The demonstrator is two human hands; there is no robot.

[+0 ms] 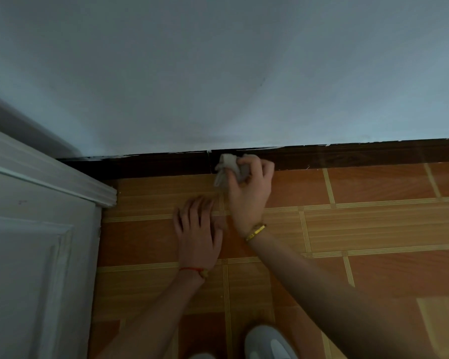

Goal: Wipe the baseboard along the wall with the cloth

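A dark brown baseboard [347, 156] runs along the foot of the pale wall [218, 73]. My right hand [249, 193] grips a bunched light grey cloth [228, 167] and holds it against the baseboard near a vertical joint in the board. A gold bracelet sits on that wrist. My left hand [197, 229] lies flat on the tiled floor [373, 229], fingers spread and straight, just left of and nearer to me than the right hand. A red string circles the left wrist.
A white panelled door [36, 255] with its moulded frame stands at the left, meeting the baseboard in the corner. The floor has orange-brown tiles with pale striped bands. A grey shoe [270, 343] shows at the bottom edge.
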